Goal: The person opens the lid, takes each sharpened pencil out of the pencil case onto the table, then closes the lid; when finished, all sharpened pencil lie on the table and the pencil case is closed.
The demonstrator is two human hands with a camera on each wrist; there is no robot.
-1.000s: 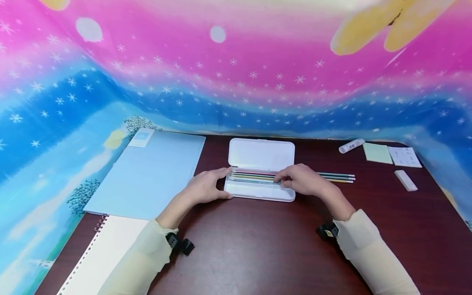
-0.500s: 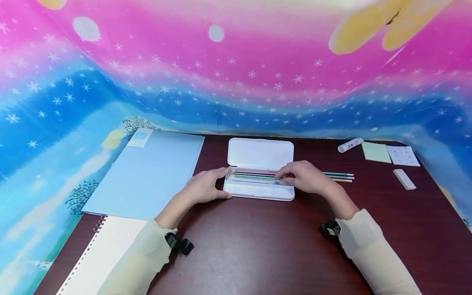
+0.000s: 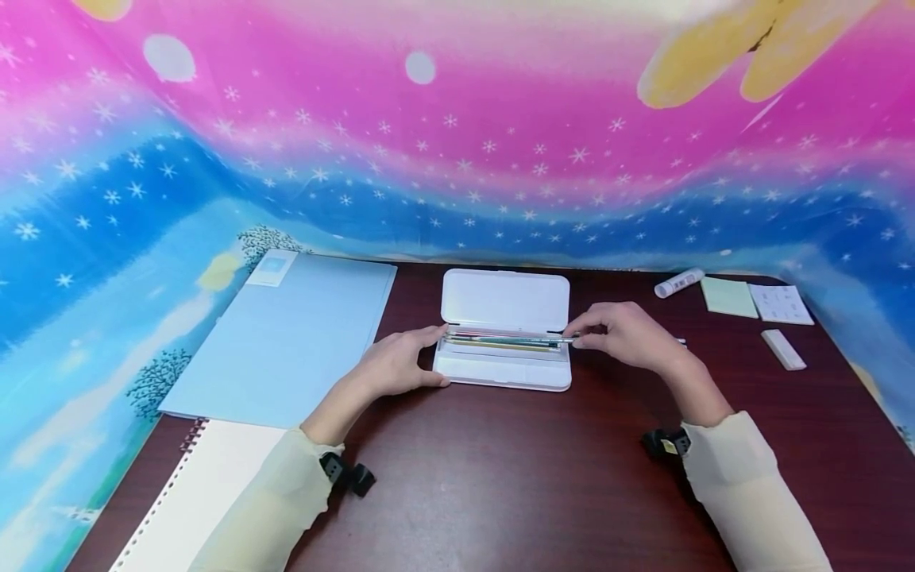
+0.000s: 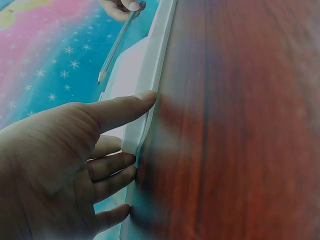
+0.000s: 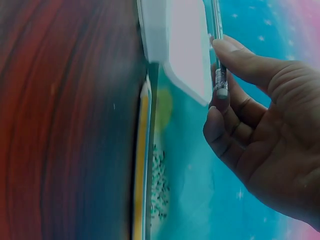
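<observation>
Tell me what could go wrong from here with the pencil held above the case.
The right hand pinches the pencil near its eraser end, so the point might swing or slip. It could land crosswise on the pencils lying in the open case. The yellow pencil on the table might roll if brushed.

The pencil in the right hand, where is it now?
In the left wrist view, the pencil is at upper left, its end pinched by the right hand; the head view puts that hand at the right end of the open case.
</observation>
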